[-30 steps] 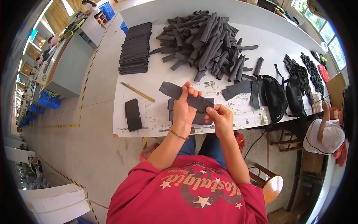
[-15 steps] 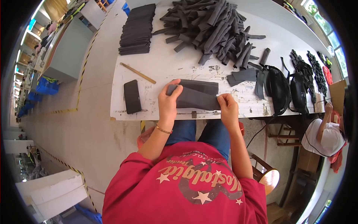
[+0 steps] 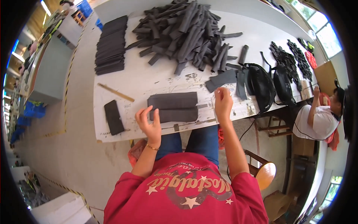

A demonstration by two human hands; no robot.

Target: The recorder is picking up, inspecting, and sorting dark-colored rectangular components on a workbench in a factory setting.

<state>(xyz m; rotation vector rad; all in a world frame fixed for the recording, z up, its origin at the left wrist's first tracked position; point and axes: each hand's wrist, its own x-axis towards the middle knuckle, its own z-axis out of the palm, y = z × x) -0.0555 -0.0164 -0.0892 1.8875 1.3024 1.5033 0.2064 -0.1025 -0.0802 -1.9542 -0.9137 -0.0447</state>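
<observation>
Two dark grey fabric panels, an upper one (image 3: 173, 98) and a lower one (image 3: 179, 115), lie flat along each other near the table's front edge. At their left end is my left hand (image 3: 149, 123), its fingers spread and its fingertips over the lower panel's corner. To the right of the panels, above the table, my right hand (image 3: 223, 104) has its fingers bent and drawn together, with no cloth showing in them. Just beyond it are small flat grey fabric pieces (image 3: 223, 78).
A big heap of grey fabric strips (image 3: 186, 33) covers the table's back, beside a neat dark stack (image 3: 110, 44). A wooden stick (image 3: 115, 92) and a black phone (image 3: 113, 117) lie at left. Black bags (image 3: 259, 87) rest at right. Another person (image 3: 317, 119) sits far right.
The grey fabric strip that both hands held has been laid down beside the other panel. My hands have let go and moved apart, the right one away from the cloth. The view has shifted.
</observation>
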